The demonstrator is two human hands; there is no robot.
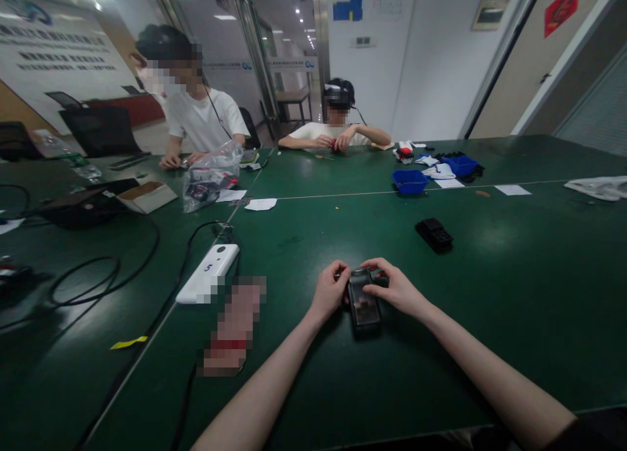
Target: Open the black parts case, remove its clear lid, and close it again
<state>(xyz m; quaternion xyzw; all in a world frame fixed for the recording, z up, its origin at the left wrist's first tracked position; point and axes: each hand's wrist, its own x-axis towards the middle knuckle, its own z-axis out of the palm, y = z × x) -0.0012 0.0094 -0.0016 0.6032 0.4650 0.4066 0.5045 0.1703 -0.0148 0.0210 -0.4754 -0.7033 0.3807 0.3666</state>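
A black handheld device with a dark glossy screen (364,305) lies on the green table (490,294) right in front of me. My left hand (329,292) curls its fingers against the device's upper left edge. My right hand (396,286) grips the upper right corner, thumb and fingers closed over the top end. Both forearms reach in from the bottom of the view. A second black device (434,233) lies apart on the table, beyond my right hand.
A white power bank marked 5 (208,272) with black cables (98,278) lies to the left. Further off are a clear bag of parts (209,177), a cardboard box (147,196), blue trays (409,181), paper slips and two seated people working at the far edge.
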